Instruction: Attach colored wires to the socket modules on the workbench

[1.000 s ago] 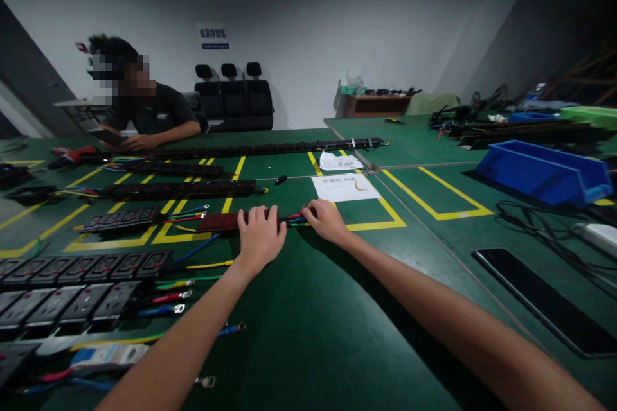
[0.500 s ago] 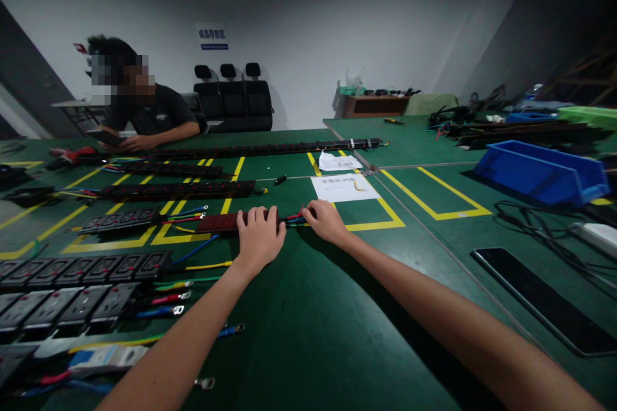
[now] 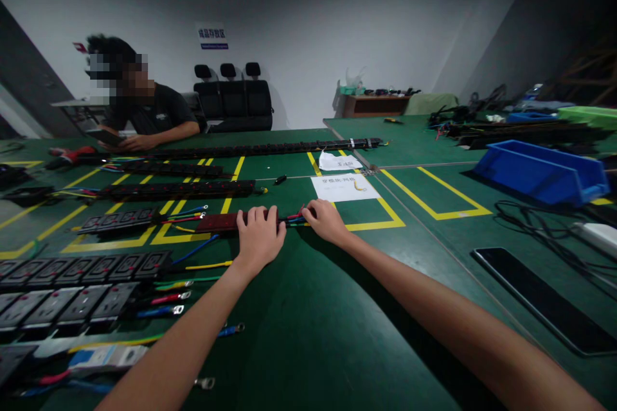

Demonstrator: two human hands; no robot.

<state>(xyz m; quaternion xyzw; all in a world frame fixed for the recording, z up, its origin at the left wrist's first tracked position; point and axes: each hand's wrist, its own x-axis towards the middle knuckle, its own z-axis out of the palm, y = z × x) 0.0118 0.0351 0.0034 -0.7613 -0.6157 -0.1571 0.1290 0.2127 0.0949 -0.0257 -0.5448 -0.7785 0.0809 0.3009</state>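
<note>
My left hand (image 3: 260,233) rests over the right end of a dark red socket module (image 3: 218,223), its fingers curled across the top. Coloured wires (image 3: 294,218) come out of that end, red, blue and green among them. My right hand (image 3: 326,218) pinches these wires between thumb and fingers; their tips are partly hidden. More wires with ring terminals (image 3: 204,209) lie at the module's left end, beside a black socket strip (image 3: 120,221).
Several socket strips (image 3: 96,270) with loose leads fill the left side. Beyond my hands lie a printed sheet (image 3: 344,188) and long black strips (image 3: 183,189). A blue bin (image 3: 540,173), cables and a phone (image 3: 544,298) are on the right. A person (image 3: 149,119) sits across the table.
</note>
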